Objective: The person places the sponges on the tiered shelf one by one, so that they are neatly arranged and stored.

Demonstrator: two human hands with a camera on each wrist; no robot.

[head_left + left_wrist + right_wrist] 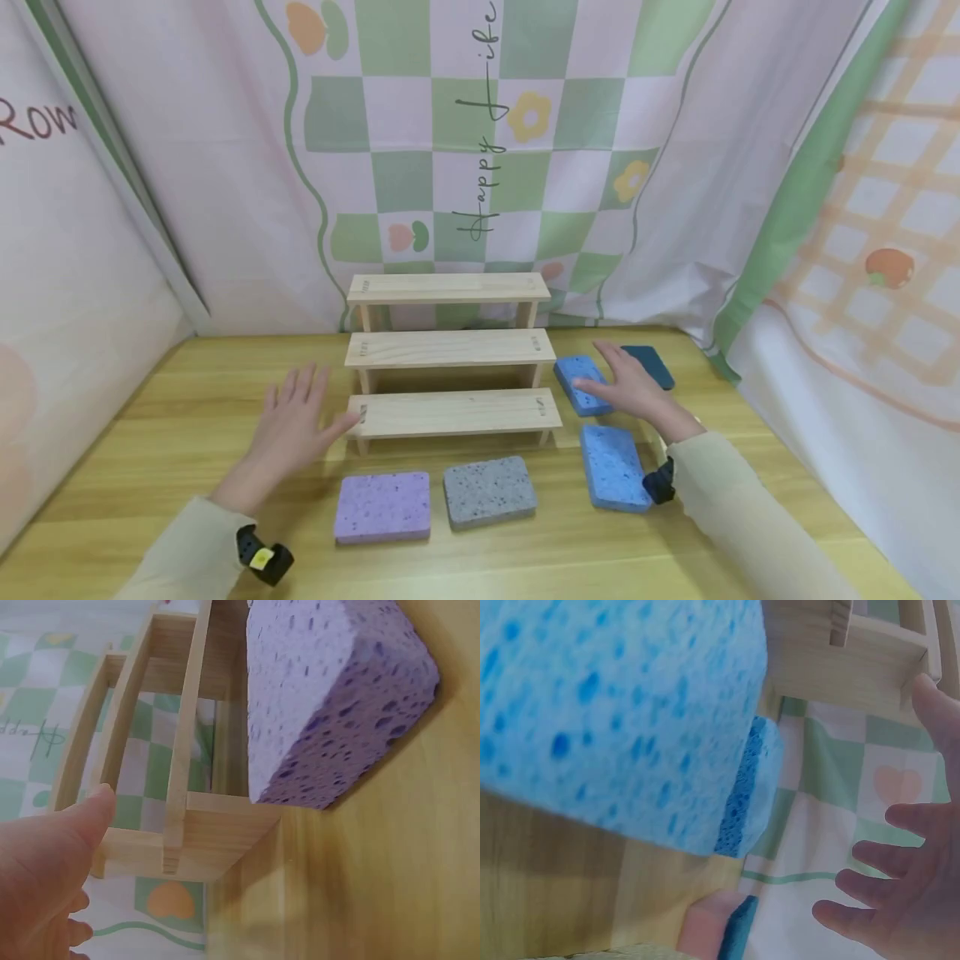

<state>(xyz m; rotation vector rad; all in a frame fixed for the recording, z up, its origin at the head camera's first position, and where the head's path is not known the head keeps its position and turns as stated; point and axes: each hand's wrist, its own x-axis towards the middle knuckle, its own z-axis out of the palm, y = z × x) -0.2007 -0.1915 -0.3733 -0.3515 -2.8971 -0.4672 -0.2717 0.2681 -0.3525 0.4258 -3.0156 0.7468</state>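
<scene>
A three-tier wooden stand [457, 348] is at the middle of the table. My left hand [288, 425] hovers at its left side, fingers spread and holding nothing; in the left wrist view the thumb [94, 814] overlaps the stand's outline. On the other side, my right hand [633, 387] is held out with straight, parted fingers, above or beside the rear blue sponge [579, 379]; contact cannot be told. Nearer me lies another blue sponge [615, 468]. A purple sponge [383, 507] and a grey sponge [490, 492] lie in front of the stand.
Behind the right hand lies a dark teal pad [651, 367], which shows a pink layer in the right wrist view. A pale item [630, 952], mostly hidden, lies by the right wrist. Printed curtains [465, 183] surround the wooden table [187, 400].
</scene>
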